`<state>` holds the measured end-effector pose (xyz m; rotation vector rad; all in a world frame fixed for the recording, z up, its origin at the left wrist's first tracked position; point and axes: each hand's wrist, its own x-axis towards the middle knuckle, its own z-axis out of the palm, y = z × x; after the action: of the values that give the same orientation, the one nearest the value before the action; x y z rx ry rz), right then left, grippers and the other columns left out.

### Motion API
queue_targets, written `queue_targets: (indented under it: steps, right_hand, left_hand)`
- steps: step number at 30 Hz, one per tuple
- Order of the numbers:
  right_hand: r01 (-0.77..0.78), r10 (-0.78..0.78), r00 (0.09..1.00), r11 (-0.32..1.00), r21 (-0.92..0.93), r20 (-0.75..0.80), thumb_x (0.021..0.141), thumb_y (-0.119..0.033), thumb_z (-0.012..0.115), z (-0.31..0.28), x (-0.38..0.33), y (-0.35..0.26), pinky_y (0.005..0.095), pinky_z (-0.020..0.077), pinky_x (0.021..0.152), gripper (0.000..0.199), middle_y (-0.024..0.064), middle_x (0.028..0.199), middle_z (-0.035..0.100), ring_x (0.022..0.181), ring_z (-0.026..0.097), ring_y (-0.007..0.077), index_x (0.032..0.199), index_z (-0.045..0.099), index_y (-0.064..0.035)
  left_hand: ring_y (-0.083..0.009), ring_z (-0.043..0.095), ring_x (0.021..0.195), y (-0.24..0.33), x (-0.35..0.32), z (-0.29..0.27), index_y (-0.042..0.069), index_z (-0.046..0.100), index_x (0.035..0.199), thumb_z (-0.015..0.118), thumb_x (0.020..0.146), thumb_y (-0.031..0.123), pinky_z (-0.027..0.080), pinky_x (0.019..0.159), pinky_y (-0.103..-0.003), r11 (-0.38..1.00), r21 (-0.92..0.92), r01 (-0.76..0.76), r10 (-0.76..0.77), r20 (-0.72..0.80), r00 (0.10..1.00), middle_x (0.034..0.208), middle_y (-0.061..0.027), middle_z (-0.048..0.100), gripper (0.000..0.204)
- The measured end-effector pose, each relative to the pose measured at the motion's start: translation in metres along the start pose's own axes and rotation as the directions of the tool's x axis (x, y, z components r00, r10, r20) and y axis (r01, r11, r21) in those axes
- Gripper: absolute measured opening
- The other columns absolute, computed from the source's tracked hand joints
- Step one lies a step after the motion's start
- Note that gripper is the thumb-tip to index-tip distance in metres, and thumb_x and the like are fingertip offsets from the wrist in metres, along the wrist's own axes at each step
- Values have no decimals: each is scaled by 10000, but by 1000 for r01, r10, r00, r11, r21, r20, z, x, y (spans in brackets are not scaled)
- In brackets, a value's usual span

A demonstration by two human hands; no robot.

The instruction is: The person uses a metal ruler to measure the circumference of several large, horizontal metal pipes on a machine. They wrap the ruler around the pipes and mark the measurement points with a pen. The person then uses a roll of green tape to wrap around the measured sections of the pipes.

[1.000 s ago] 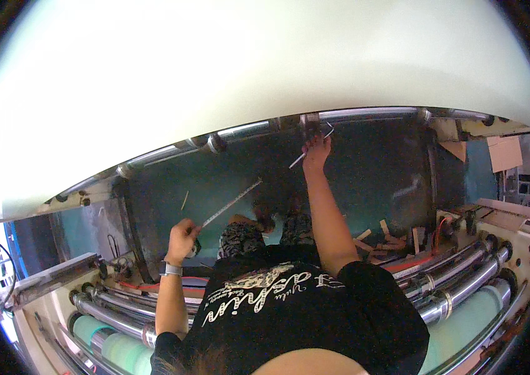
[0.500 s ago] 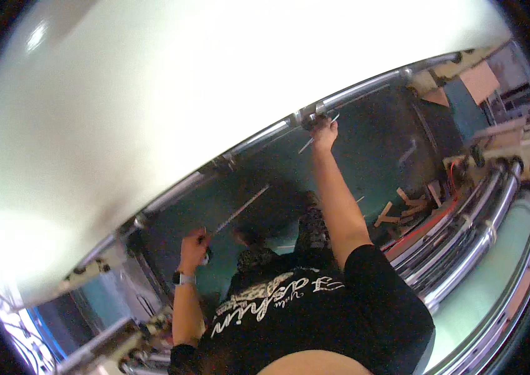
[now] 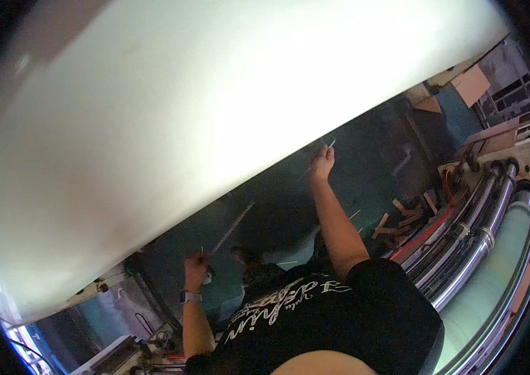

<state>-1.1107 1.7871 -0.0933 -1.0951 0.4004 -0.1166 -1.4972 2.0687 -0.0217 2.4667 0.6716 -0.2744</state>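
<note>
A huge white roll fills the upper part of the view, and I stand close below it. My right hand is raised to its lower edge and grips a thin pale stick-like tool. My left hand, with a watch on the wrist, is up at the roll's lower left edge and pinches one end of a long thin pale strip that runs up to the right. A dark green floor shows below.
Shiny metal rollers and a pale green roller run along the right side. Brown cardboard scraps lie on the floor beside them. Stacked boxes stand at the upper right. Machine parts and cables sit at the lower left.
The view has tilted and moved closer to the roll, which now covers far more of the picture. Both hands stay raised at its lower edge, holding the same things.
</note>
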Motion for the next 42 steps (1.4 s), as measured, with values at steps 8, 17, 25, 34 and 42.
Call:
queue_targets:
  steps: [8, 17, 25, 34, 42]
  right_hand:
    - [235, -205, 972, 877, -418, 117, 899, -152, 427, -23, 17, -6, 227, 303, 434, 188, -35, 586, 359, 494, 338, 60, 727, 398, -80]
    - [253, -257, 965, 861, -442, 53, 898, -146, 429, -20, 25, -6, 239, 296, 420, 182, -26, 573, 377, 490, 346, 60, 736, 422, -62]
    - [206, -191, 979, 889, -410, 77, 901, -176, 438, -11, 3, -20, 237, 291, 395, 218, -27, 557, 374, 453, 343, 62, 710, 399, -76]
    - [-19, 19, 1000, 996, -86, 2, 890, -130, 425, -10, 24, -13, 282, 335, 382, 158, 14, 592, 401, 451, 398, 125, 744, 405, -73]
    - [-333, 353, 935, 882, 334, -2, 877, -134, 428, 25, 1, -42, 338, 385, 413, 151, 39, 601, 446, 467, 420, 176, 733, 422, -87]
  left_hand:
    - [-269, 568, 622, 86, 26, 27, 16, 595, 788, 556, 760, 128, 428, 555, -351, 991, -56, -119, 124, 83, 989, 678, -145, 574, 122]
    - [-292, 600, 693, 33, 22, 48, 39, 608, 810, 581, 767, 169, 455, 586, -369, 983, -164, -79, 98, 107, 989, 746, -145, 603, 139]
    - [-321, 565, 624, 64, 2, 37, 29, 584, 746, 583, 765, 182, 425, 537, -400, 1000, 3, -3, 3, 147, 989, 695, -165, 573, 155]
    - [-339, 557, 652, 63, -18, 59, 34, 576, 748, 610, 747, 215, 420, 544, -392, 996, -36, -80, 83, 85, 993, 701, -165, 570, 184]
    - [-355, 554, 670, 69, -28, 53, 20, 574, 745, 595, 752, 205, 423, 558, -410, 996, -80, -41, 51, 122, 991, 696, -170, 568, 186]
